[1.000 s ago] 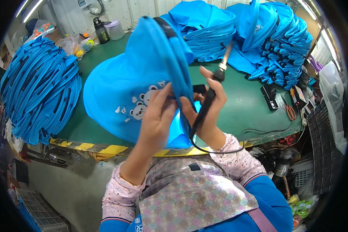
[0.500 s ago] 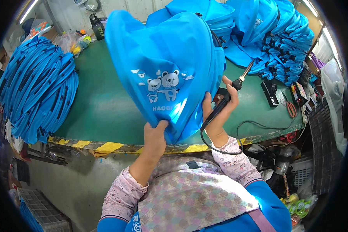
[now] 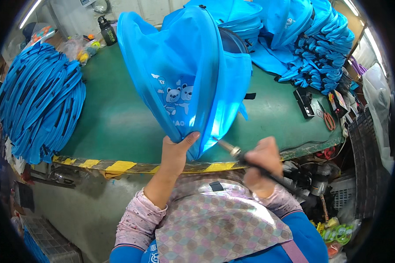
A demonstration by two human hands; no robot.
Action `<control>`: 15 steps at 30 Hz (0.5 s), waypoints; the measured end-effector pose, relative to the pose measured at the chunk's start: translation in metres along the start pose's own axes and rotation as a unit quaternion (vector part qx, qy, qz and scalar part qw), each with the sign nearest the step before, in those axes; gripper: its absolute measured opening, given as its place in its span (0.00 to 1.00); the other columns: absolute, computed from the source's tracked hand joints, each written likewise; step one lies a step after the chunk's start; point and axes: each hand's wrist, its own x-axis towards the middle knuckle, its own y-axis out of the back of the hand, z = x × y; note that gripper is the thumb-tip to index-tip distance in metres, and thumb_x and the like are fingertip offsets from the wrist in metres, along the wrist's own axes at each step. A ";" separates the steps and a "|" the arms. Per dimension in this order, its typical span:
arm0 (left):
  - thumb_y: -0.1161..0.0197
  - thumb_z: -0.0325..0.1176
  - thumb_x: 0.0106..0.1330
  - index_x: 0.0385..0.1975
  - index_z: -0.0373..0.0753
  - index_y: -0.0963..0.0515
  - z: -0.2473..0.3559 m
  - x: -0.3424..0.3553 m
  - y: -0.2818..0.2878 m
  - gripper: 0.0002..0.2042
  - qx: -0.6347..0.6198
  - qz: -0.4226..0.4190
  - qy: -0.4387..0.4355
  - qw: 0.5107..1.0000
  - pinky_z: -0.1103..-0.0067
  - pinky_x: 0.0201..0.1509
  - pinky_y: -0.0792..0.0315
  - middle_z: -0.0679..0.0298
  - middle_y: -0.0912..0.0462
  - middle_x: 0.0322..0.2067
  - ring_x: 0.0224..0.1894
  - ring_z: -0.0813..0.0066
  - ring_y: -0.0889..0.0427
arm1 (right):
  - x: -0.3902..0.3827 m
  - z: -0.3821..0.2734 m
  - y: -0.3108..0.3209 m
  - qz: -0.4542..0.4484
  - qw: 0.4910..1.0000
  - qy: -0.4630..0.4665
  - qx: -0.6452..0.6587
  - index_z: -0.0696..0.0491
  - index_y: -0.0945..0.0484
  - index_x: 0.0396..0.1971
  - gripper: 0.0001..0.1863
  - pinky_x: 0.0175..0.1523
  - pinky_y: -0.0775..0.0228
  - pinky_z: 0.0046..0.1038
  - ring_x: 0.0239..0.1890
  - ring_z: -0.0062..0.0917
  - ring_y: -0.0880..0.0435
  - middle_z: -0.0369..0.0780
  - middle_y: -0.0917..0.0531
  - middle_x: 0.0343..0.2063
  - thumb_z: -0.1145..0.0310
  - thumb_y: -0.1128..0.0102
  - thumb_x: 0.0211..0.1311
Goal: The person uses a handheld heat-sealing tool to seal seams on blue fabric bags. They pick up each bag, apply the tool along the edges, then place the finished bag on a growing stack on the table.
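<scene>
A bright blue fabric canopy (image 3: 175, 57) with a white bear print stands on the green table in front of me, its hoops spread partly apart. At its lower tip, my left hand (image 3: 176, 151) is closed on the gathered edge, thumb on top. My right hand (image 3: 264, 164), smeared by motion, grips the dark handle of a soldering iron (image 3: 235, 151). The metal tip of the iron points left at the canopy's lower right edge, close to my left thumb; whether it touches the cloth I cannot tell. A black strap end sticks out at the canopy's right side.
Piles of blue canopies lie at the left (image 3: 39, 101) and far right (image 3: 320, 44) of the green table (image 3: 105, 109). Orange-handled scissors (image 3: 328, 119), a black box-shaped device (image 3: 303, 103) and the iron's cord lie at the right. A dark bottle (image 3: 107, 31) stands at the back left.
My right hand has left the canopy's right side and swung down, bringing the iron's tip to the lower edge. The canopy has turned, showing its right side. My left hand keeps its hold.
</scene>
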 end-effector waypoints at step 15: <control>0.28 0.27 0.62 0.50 0.37 0.24 -0.011 0.002 0.002 0.18 0.003 0.022 -0.015 1.000 0.76 0.50 0.24 0.66 0.18 0.43 0.44 0.75 0.18 | -0.012 0.005 -0.059 0.031 0.978 0.156 -0.136 0.53 0.17 0.40 0.15 0.33 0.40 0.26 0.23 0.20 0.32 0.27 0.32 0.19 0.67 0.30 0.52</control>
